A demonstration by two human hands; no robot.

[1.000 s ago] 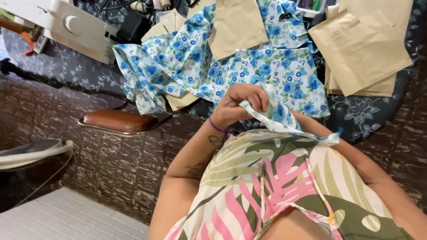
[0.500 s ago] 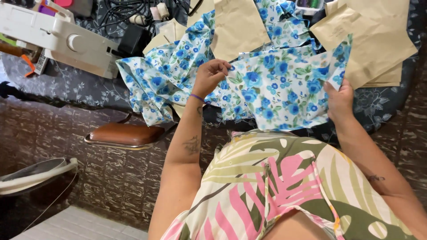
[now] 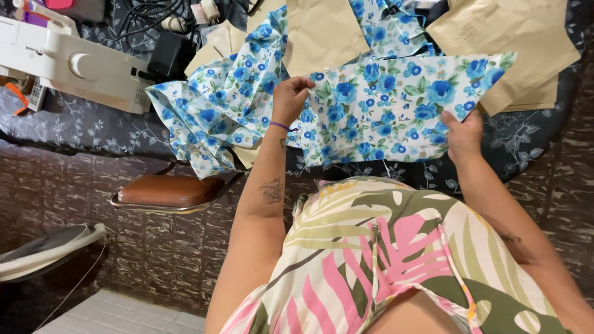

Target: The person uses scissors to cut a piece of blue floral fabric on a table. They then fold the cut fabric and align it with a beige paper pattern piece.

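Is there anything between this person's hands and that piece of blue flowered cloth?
Nothing visible does. The left hand grips the blue flowered cloth piece at its upper left edge, and the right hand grips its lower right edge, both directly on the fabric, spreading it over the dark tabletop.

Matt floral cotton cloth piece (image 3: 396, 105), matt brown paper patterns (image 3: 328, 31), glossy plastic sewing machine (image 3: 74, 65), smooth leather stool seat (image 3: 168, 190)

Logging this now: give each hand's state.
Left hand: closed on the floral fabric.
Right hand: closed on the same fabric's other edge.
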